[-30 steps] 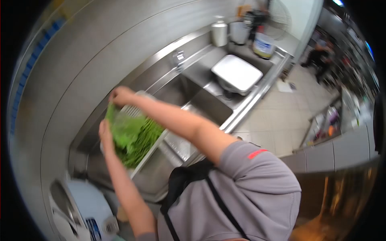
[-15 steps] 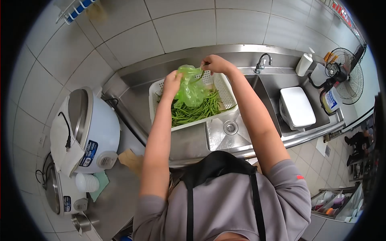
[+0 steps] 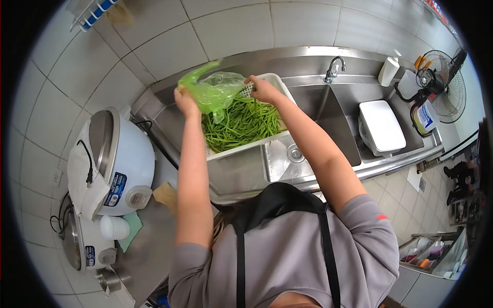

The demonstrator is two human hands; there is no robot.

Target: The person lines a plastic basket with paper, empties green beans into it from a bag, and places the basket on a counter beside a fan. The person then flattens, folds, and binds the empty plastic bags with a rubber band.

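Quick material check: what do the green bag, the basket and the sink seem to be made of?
Green bag: thin, glossy plastic film, by its crinkles and translucency.
Basket: probably rigid white plastic, smooth-looking, with a thick rim and evenly perforated wall.
Sink: likely stainless steel, satin finish, judging by its grey sheen and soft reflections.

Illumination is bright and diffuse; soft shadow deepens inside the sink basin (image 3: 323, 110) at two o'clock. Highlights run along the steel ledge (image 3: 308, 50) at one o'clock, and the white lid (image 3: 381, 124) near half past two reads almost featureless (its tone approaches pure white). The green bag (image 3: 218, 92) at eleven o'clock blurs at its tip. Wide-angle distortion bows the wall tiles (image 3: 233, 32); corners fall to black.
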